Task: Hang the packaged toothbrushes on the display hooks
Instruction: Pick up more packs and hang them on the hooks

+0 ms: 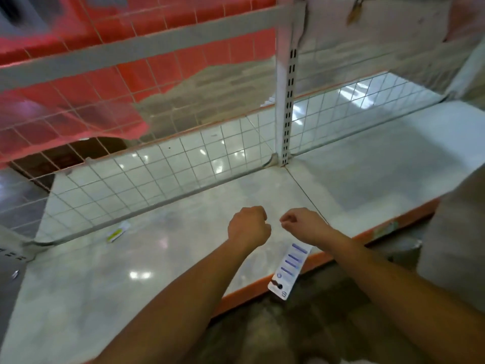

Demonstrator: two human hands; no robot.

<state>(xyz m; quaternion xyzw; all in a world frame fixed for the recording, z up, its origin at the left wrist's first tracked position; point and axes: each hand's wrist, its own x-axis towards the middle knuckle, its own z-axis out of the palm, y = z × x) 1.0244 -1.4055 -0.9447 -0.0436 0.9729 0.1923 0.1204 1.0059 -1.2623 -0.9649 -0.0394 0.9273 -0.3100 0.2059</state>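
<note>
A: Where is the toothbrush pack?
B: The white toothbrush pack (288, 269), striped purple, slants across the orange front edge of the shelf (105, 285). Its lower end juts past that edge and its upper end is hidden under the right wrist.
A: And the fingers?
B: The right hand (301, 223) is just beyond the pack, fingers curled; I cannot tell whether they hold it. The left hand (248, 227), close beside, is a fist with nothing visible in it. A wire grid (157, 174) backs the shelf
</note>
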